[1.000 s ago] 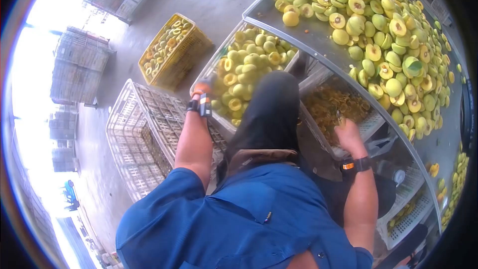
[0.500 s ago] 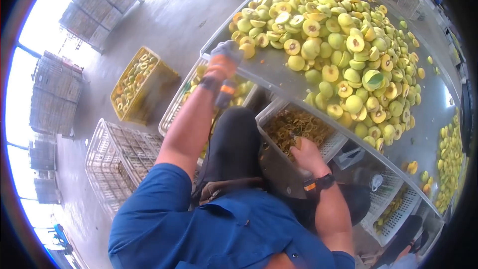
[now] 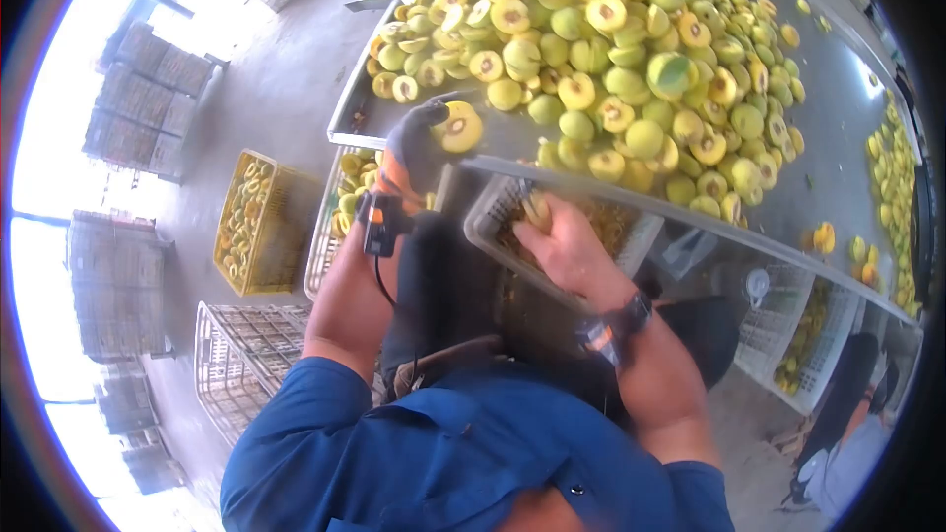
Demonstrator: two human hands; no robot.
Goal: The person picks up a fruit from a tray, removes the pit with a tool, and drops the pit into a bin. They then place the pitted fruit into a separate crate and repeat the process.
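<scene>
A halved yellow-green fruit (image 3: 460, 127) now shows gripped in the gloved left hand (image 3: 418, 140) at the metal table's (image 3: 838, 177) near edge, putting one piece near the metal-tipped tool (image 3: 529, 198). The right hand (image 3: 574, 248) clasps that tool over the scrap crate (image 3: 498, 258).

Yellow fruit half (image 3: 463, 130) in left hand (image 3: 419, 138)

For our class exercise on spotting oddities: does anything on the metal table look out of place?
Yes: a single green leaf lies on the heaped fruit, odd because everything right around it is fruit.
</scene>
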